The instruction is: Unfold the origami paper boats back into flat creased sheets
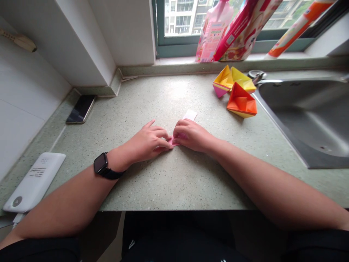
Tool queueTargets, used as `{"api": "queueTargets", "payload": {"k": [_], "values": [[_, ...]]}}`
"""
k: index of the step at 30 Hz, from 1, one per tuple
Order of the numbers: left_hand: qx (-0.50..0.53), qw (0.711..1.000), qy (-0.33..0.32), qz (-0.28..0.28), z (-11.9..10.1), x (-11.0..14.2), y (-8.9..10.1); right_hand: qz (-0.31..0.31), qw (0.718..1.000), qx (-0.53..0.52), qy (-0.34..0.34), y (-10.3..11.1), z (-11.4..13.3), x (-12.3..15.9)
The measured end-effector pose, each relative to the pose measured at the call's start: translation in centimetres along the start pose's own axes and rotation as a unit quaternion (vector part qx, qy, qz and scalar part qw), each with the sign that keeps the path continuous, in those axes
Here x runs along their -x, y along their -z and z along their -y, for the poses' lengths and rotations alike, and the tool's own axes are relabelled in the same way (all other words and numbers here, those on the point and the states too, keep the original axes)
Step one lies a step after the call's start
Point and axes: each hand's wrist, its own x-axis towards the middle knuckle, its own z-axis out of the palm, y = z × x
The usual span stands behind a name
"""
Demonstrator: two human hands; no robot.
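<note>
A folded strip of pink paper lies on the speckled green counter; its white far end sticks out past my fingers. My left hand, with a black watch on the wrist, pinches the near pink corner. My right hand presses down on the middle of the paper with curled fingers. Both hands meet at the paper's near tip.
Folded paper boats, an orange one and a yellow-pink one, sit beside the steel sink. A phone lies at the back left, a white power bank at the front left. Packages lean on the window sill.
</note>
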Motion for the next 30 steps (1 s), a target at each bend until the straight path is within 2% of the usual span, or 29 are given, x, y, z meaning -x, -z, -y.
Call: {"api": "queueTargets", "payload": {"k": [17, 26, 30], "values": [[-0.063, 0.994, -0.033, 0.082, -0.7, 0.1, 1.3, -0.001, 1.000, -0.010, -0.002, 0.2, 0.2, 0.0], [-0.101, 0.993, 0.001, 0.066, -2.2, -0.2, 0.1, 0.006, 1.000, -0.007, 0.000, 0.1, -0.1, -0.1], [-0.097, 0.992, 0.005, 0.075, -2.3, -0.1, 0.5, 0.005, 1.000, -0.005, 0.000, 0.1, 0.0, -0.1]]}}
